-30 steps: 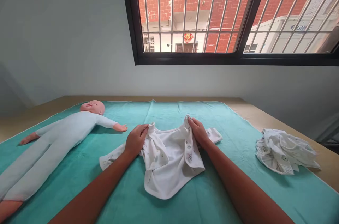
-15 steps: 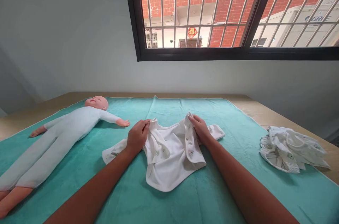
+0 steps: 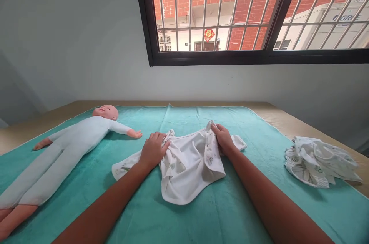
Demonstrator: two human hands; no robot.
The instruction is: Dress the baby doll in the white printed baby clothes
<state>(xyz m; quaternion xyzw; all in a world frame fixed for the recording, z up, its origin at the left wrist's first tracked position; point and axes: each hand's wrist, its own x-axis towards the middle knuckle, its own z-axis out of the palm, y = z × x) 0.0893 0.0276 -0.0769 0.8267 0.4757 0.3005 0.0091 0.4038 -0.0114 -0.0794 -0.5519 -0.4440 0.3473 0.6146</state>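
A small white baby shirt [image 3: 187, 175] with printed cuffs and snap edges lies spread in front of me, its front open. My left hand [image 3: 154, 148] rests over its left shoulder, with fingers curled onto the cloth and the thumb apart on the inner side. At the opposite shoulder my right hand [image 3: 223, 138] pinches the printed front edge, which stands up a little from the rest. The sleeves stick out to both sides beneath my hands. How much cloth is under the left fingers is partly hidden.
A baby doll [image 3: 77, 136] in a white body suit lies on its back at left. Crumpled white printed baby clothes [image 3: 319, 159] lie at right, near the table edge. A turquoise cloth [image 3: 230, 213] covers the wooden table [image 3: 276, 115]. Behind are a wall and a barred window [image 3: 213, 57].
My left hand has loosened its pinch and flattened onto the shirt's left shoulder. The right hand has shifted slightly right and still holds the edge.
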